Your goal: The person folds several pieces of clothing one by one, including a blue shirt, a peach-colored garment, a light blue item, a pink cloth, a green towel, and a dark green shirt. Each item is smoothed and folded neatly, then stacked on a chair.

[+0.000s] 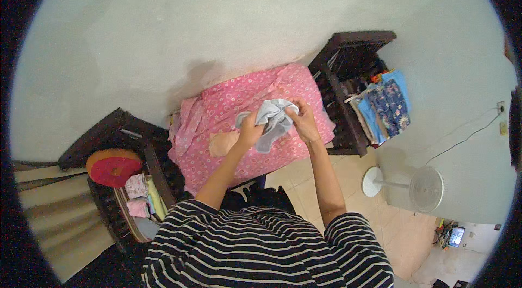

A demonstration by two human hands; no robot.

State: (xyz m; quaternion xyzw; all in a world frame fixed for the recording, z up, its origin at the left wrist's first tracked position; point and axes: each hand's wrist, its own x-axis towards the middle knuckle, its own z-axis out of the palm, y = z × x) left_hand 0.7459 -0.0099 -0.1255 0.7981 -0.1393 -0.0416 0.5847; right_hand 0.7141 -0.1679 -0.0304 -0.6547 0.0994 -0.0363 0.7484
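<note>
A crumpled light grey cloth garment (274, 118) hangs between my two hands, above a surface draped with a pink patterned cloth (240, 92). My left hand (250, 129) grips the garment's left part, with fingers partly hidden by the fabric. At its upper right edge, my right hand (302, 120) pinches the garment between thumb and fingers. A folded peach-coloured cloth (223, 144) lies on the pink cover, just left of my left forearm.
On the right, a dark wooden chair (346, 112) bears stacked folded fabrics (383, 108). Another dark wooden chair (155, 157) at left holds a red and orange cushion (115, 167) and folded clothes (140, 196). A white standing fan (426, 189) is at the right wall.
</note>
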